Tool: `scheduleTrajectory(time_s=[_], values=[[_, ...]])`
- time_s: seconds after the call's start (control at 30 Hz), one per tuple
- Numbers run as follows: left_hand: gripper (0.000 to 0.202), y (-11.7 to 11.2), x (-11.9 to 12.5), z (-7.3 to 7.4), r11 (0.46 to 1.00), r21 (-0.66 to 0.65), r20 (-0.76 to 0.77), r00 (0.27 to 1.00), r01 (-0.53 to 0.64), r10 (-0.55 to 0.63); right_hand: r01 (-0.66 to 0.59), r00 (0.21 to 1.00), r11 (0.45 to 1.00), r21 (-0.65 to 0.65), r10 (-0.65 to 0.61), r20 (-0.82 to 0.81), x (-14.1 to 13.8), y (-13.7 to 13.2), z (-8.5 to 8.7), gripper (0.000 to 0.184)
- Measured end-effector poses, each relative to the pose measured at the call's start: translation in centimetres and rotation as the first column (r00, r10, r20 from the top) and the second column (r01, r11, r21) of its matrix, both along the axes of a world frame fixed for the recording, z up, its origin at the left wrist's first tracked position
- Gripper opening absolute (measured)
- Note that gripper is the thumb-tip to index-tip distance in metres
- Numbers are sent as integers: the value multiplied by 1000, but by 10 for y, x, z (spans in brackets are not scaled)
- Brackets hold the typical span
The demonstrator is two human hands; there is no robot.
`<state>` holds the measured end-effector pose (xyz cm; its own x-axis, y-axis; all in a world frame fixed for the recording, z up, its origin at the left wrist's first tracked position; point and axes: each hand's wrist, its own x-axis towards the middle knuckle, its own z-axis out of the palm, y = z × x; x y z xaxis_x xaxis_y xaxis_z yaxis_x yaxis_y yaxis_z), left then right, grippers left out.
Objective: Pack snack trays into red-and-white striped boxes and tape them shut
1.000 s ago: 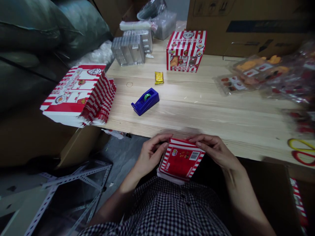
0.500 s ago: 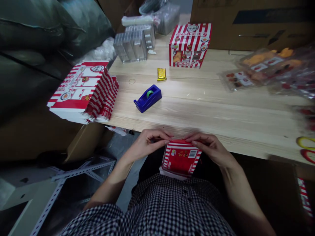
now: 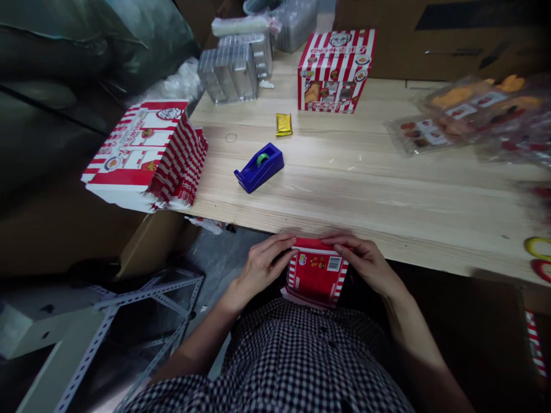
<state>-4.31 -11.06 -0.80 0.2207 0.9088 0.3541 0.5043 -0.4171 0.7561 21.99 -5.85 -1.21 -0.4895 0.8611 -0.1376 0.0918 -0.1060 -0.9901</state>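
A red and white striped cardboard box (image 3: pixel 317 275) rests against my body, below the table's front edge, with its barcode side facing up. My left hand (image 3: pixel 267 261) grips its far left corner between thumb and fingers. At the far right corner, my right hand (image 3: pixel 359 258) holds the box the same way, fingers over the red far edge. White flaps show at the box's near end, close to my checked shirt. The fingertips partly cover the far edge, and the box's underside is hidden.
On the wooden table (image 3: pixel 365 189) lie a blue tape dispenser (image 3: pixel 260 167) and a gold packet (image 3: pixel 283 124). Flat striped boxes (image 3: pixel 142 152) are stacked left. An assembled box (image 3: pixel 336 71) stands behind, near clear plastic cases (image 3: pixel 228 74). Bagged toy food (image 3: pixel 462 115) and scissors handles (image 3: pixel 538 249) are right.
My left fingers have closed in nearer the box's corner and lie flatter along its edge. The box has tipped slightly. The whole view has shifted a little.
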Motion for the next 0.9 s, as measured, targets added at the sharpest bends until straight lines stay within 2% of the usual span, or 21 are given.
scheduleTrajectory(time_s=[0.1, 0.2, 0.27, 0.4, 0.5, 0.57, 0.67, 0.7, 0.8, 0.9], values=[[16, 4, 1, -3, 995, -95, 108, 994, -15, 25, -15, 998, 995, 100, 10, 57, 3, -7, -1, 27], [9, 5, 2, 2, 979, -199, 246, 965, -41, 91, 137, 988, 983, 122, -145, 54, 6, -21, 6, 26], [7, 6, 3, 11, 974, -226, 315, 943, -31, 103, 204, 974, 963, 174, -217, 64, 7, -31, 20, 26], [5, 13, 0, 34, 977, -208, 433, 900, 53, 44, 207, 957, 906, 369, -266, 116, 8, -43, 49, 32], [12, 24, -6, 45, 953, -264, 487, 873, 149, -2, 260, 936, 861, 438, -335, 104, 6, -44, 54, 33], [36, 31, -11, 50, 937, -287, 482, 875, 201, -41, 298, 924, 837, 459, -374, 83, 4, -45, 49, 34], [70, 37, -18, 59, 949, -247, 372, 923, 197, -95, 332, 909, 814, 476, -411, 69, 1, -46, 42, 36], [72, 37, -18, 62, 955, -224, 311, 943, 193, -117, 338, 907, 809, 480, -417, 65, 0, -47, 41, 36], [57, 36, -13, 65, 956, -161, 175, 961, 244, -215, 372, 898, 804, 465, -439, 41, -3, -48, 39, 34], [43, 36, -3, 57, 965, -124, 195, 959, 232, -206, 405, 894, 828, 389, -447, 20, -5, -40, 41, 28]])
